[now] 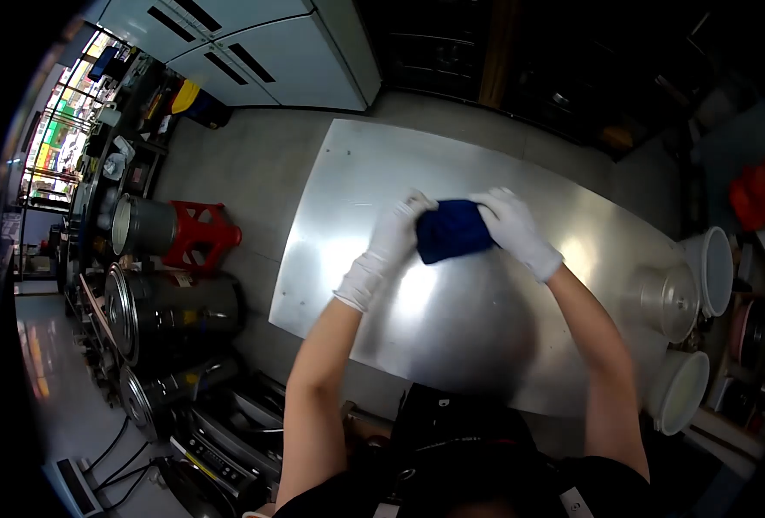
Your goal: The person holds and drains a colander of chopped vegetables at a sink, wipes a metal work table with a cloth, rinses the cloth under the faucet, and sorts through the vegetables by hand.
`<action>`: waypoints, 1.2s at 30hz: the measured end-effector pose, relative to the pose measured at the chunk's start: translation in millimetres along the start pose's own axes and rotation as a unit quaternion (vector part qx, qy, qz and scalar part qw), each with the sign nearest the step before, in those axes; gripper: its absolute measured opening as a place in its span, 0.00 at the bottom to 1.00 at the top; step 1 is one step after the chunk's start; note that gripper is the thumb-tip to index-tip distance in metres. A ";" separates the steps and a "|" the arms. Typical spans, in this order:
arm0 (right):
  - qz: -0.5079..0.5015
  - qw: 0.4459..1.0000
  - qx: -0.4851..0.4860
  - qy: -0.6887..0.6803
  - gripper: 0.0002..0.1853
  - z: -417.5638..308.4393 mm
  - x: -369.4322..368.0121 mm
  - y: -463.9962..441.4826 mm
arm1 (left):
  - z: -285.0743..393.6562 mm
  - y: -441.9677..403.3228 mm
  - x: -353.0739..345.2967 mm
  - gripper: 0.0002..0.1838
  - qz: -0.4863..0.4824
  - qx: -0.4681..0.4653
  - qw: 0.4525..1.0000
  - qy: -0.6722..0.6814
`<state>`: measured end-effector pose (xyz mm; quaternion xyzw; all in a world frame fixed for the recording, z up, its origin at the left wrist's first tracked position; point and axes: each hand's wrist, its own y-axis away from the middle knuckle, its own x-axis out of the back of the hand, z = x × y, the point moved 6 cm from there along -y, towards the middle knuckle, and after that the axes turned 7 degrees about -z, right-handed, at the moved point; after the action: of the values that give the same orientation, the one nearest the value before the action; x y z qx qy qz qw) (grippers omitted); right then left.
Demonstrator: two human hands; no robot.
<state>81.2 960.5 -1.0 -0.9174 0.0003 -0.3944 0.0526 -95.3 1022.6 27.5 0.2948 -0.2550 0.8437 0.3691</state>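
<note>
A dark blue cloth hangs between my two gloved hands, above the shiny metal tabletop. My left hand, in a white glove, pinches the cloth's upper left corner. On the other side my right hand, also white-gloved, grips the upper right corner. Both forearms reach forward over the table. The cloth looks folded into a small, roughly square shape, and its lower edge appears to be just over or against the metal; I cannot tell which.
White buckets and a clear lidded container stand at the table's right end. To the left are a red plastic stool, a metal pot and large steel drums. A pale cabinet stands beyond the table.
</note>
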 end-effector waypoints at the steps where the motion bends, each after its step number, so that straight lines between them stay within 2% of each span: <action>1: 0.001 1.000 -0.006 -0.001 0.13 -15.3 -8.2 -31.9 | -23.0 -4.9 21.6 0.18 -0.013 0.035 0.998 -0.046; 2: 0.000 1.000 -0.010 0.001 0.14 -24.0 -21.0 -60.6 | -31.0 -9.7 48.1 0.18 0.041 0.011 0.989 -0.145; 3: -0.009 0.998 -0.005 0.058 0.14 -28.4 -39.9 -88.6 | -56.3 -13.7 65.7 0.18 0.027 0.043 0.979 -0.195; 4: -0.008 0.999 0.021 0.040 0.16 -40.2 -51.3 -107.1 | -82.8 -12.9 78.0 0.18 0.012 0.075 0.966 -0.245; 7: -0.024 0.997 0.029 0.073 0.17 -47.9 -104.3 -140.6 | -138.9 2.2 90.1 0.18 -0.009 0.129 0.951 -0.280; 9: -0.035 0.993 0.015 0.111 0.18 -46.8 -121.9 -149.3 | -148.8 8.4 94.7 0.17 0.010 0.132 0.964 -0.231; 11: -0.062 0.995 0.027 0.076 0.18 -41.8 -128.4 -148.0 | -143.7 26.0 99.8 0.14 0.006 0.134 0.975 -0.179; 14: -0.097 0.988 0.093 0.069 0.16 -58.1 -125.1 -139.7 | -119.7 64.9 99.8 0.13 -0.048 0.170 0.974 -0.145; 18: -0.144 0.967 0.198 0.075 0.12 -83.2 -131.5 -100.7 | -71.3 136.8 75.4 0.15 -0.042 0.213 0.970 -0.110; 22: -0.203 0.943 0.259 0.051 0.08 -90.2 -125.3 -50.0 | 8.7 188.5 3.5 0.19 -0.019 0.247 0.965 -0.092; 24: -0.219 0.932 0.282 0.061 0.06 -86.3 -108.9 -24.0 | 44.9 190.6 -45.4 0.21 -0.007 0.276 0.959 -0.067; 26: -0.222 0.932 0.280 0.066 0.05 -67.3 -92.4 -3.6 | 73.2 175.6 -93.7 0.21 0.046 0.267 0.961 -0.048; 27: -0.218 0.932 0.266 0.113 0.06 -53.5 -80.1 3.2 | 86.2 158.1 -112.0 0.21 0.061 0.246 0.964 -0.074; 31: -0.061 0.970 0.186 0.141 0.06 49.1 -10.0 24.0 | 109.2 63.8 -178.0 0.17 0.116 0.176 0.973 -0.098; 34: 0.050 0.983 0.092 0.151 0.08 133.4 60.1 65.5 | 118.5 0.9 -225.6 0.16 0.081 0.150 0.982 -0.078; 36: 0.100 0.984 -0.036 0.144 0.09 190.2 102.8 128.9 | 150.7 -25.8 -267.1 0.16 0.045 0.090 0.990 -0.097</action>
<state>295.0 846.4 -69.0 -0.8479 0.1137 -0.5145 0.0584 119.1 814.1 -45.3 0.3951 -0.2258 0.8466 0.2760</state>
